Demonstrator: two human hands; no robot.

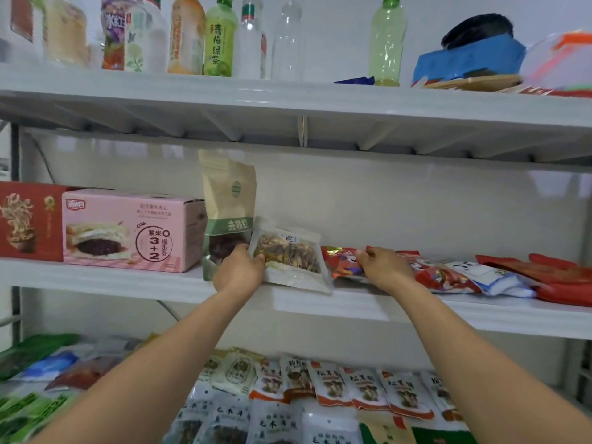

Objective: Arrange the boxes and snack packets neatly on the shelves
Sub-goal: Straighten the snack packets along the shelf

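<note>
Pinched clear packet (288,256) w/ L hand (238,269) on mid shelf (352,304), just right of upright kraft pouch (229,200); gripped red packet (342,261) w/ R hand (384,267). Could've toppled pouch if knocked while sliding.

Shelf and packing materials

The middle shelf (352,302) looks like white painted metal, smooth and slightly glossy. The pink box (128,229) is matt cardboard. The tall pouch (229,193) is matt brown kraft paper; the transparent pouch (288,254) is glossy plastic film. The red snack packets (432,270) are shiny, wrinkled foil. The bottles (288,40) are clear plastic.
</note>
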